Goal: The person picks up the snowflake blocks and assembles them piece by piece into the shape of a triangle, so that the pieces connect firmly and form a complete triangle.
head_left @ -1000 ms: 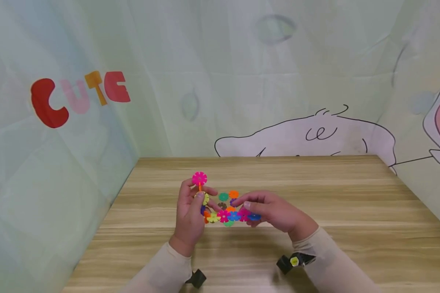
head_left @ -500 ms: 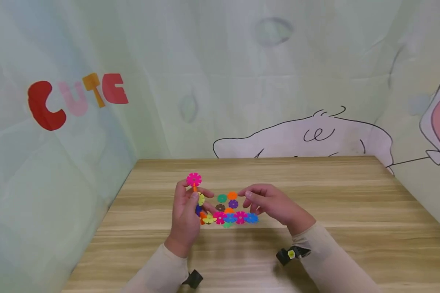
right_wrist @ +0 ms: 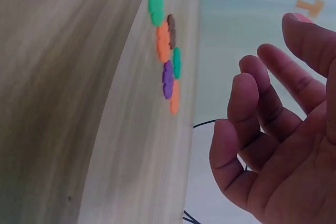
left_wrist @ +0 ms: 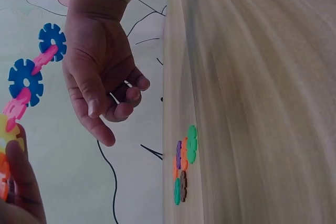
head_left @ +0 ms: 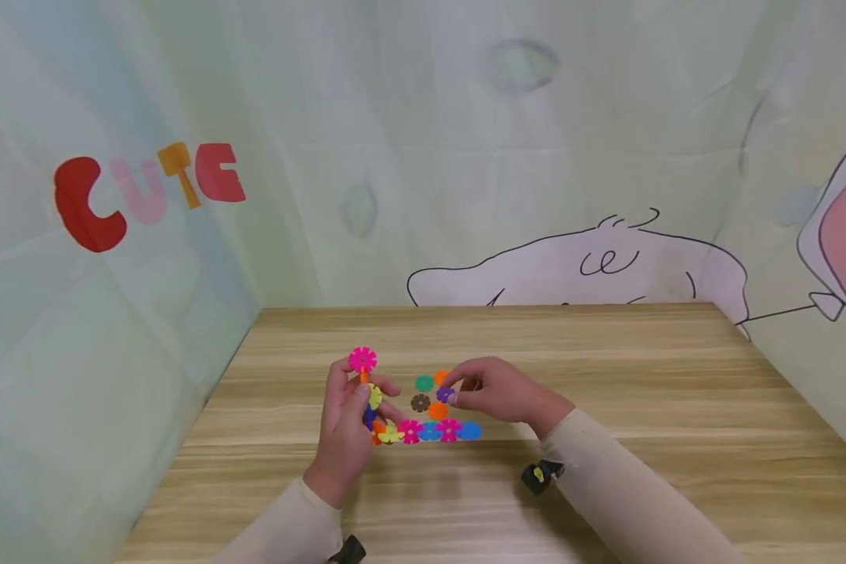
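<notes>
Bench [head_left: 606,392] of pale wood fills the lower part of the head view, backed by a cloth backdrop [head_left: 465,157] with red "CUTE" lettering [head_left: 148,188] at 10 o'clock and a cartoon outline at 2 o'clock. Near the middle, the left hand [head_left: 345,439] grips one end of a chain of snowflake discs [head_left: 423,431], its fingers curled round the upright part topped by a pink disc [head_left: 363,359]; the chain's row of yellow, pink and blue pieces runs toward 3 o'clock just above the bench. At 12 o'clock from that row lies a small cluster of loose discs [head_left: 430,395] in green, brown, orange and purple. The right hand [head_left: 497,392] hovers over the cluster, fingers [right_wrist: 247,119] loosely bent and holding nothing, fingertips just beside the purple disc [head_left: 445,394].
</notes>
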`<state>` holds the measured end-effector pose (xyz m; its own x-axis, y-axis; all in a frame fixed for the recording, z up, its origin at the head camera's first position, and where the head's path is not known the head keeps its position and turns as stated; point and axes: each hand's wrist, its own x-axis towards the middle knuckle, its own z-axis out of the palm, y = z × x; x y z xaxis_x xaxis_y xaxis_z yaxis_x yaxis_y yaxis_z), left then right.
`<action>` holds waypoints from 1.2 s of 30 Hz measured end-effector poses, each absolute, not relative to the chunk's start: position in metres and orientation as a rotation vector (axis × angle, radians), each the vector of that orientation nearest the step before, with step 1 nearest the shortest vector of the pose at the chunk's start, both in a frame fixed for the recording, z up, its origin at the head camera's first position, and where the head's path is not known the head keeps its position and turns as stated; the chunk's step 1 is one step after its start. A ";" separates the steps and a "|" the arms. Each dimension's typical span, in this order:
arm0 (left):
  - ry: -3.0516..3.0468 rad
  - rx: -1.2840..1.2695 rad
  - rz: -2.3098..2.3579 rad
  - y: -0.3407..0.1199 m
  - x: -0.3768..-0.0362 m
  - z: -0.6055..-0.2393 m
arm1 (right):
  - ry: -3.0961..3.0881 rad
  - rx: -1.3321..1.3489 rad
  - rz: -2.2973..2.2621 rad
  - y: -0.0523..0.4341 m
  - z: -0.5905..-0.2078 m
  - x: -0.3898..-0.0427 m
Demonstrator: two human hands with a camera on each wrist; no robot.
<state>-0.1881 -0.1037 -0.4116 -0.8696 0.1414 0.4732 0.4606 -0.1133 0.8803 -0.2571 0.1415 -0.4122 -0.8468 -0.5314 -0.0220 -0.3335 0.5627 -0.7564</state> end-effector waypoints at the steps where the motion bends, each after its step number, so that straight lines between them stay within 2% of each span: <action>1: -1.922 -0.682 -2.081 -0.104 -0.188 -0.412 | 2.554 -0.736 -1.132 0.140 -0.413 -0.259; 16: -1.884 -0.725 -2.088 -0.106 -0.186 -0.415 | 2.514 -0.954 -0.620 0.112 -0.422 -0.268; 36: -1.835 -0.734 -2.111 -0.108 -0.186 -0.413 | 2.501 -0.813 -0.610 0.097 -0.427 -0.272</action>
<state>-0.1860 -0.1078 -0.4134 -0.8422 0.1365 0.5215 0.4975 -0.1758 0.8495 -0.2721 0.0966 -0.4272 -0.7310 -0.6280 -0.2668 -0.4347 0.7300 -0.5274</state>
